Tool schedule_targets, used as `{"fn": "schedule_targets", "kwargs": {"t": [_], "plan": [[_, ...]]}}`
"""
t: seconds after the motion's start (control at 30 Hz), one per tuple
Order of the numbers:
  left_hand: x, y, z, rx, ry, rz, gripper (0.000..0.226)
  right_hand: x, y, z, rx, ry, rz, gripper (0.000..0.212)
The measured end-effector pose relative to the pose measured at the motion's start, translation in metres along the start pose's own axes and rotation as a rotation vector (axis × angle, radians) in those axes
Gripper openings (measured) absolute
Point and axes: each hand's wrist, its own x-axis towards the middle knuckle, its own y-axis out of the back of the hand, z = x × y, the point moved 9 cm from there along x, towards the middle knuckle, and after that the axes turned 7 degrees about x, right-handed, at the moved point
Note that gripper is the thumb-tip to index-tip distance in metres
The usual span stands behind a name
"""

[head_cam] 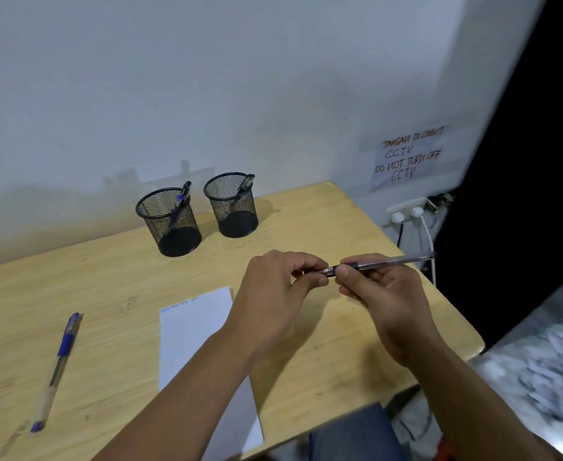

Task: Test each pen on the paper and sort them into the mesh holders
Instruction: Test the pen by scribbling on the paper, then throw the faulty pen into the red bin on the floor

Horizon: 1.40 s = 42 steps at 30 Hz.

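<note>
Above the counter [306,227], right of the paper [193,327], the left hand [273,294] pinches the pen's [386,261] tip end with curled fingers, the right hand [383,294] grips its barrel, and the cap or tip between them is hidden.

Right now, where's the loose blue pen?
Head view: the blue pen lies on the table, far left, left of the paper, touched by neither hand.

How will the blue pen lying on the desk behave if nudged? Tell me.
The blue pen looks slim and round, so it would probably roll sideways on the smooth desk. Its clip may stop the roll early. It seems light and stiff, likely easy to pinch.
</note>
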Motion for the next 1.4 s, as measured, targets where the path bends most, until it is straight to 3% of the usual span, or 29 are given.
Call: {"fn": "schedule_targets", "kwargs": {"t": [0.1,0.37,0.5,0.67,0.83,0.97,1.17,1.4], "plan": [[0.002,-0.018,0.010,-0.067,-0.008,-0.022,0.011,-0.006,0.017,0.004,0.062,-0.003,0.066,0.030],[0.008,-0.074,0.039,-0.124,-0.019,-0.167,0.009,-0.017,0.069,0.007,0.048,-0.041,0.176,0.010],[0.014,-0.114,0.065,-0.110,-0.077,-0.259,0.014,-0.030,0.113,0.008,0.243,-0.100,0.302,0.012],[0.009,-0.161,0.121,-0.086,-0.290,-0.315,0.036,-0.050,0.176,0.001,0.502,-0.054,0.466,0.020],[-0.010,-0.218,0.125,0.281,-0.444,-0.543,0.079,-0.090,0.263,0.016,0.406,-0.042,0.766,0.017],[-0.032,-0.233,0.115,0.580,-0.617,-0.584,0.088,-0.136,0.311,0.086,0.318,-0.265,0.908,0.017],[-0.033,-0.232,0.119,0.607,-0.631,-0.556,0.077,-0.214,0.334,0.185,0.222,-0.656,1.010,0.008],[-0.030,-0.233,0.118,0.615,-0.641,-0.536,0.073,-0.263,0.339,0.232,0.161,-0.839,1.102,0.024]]}}
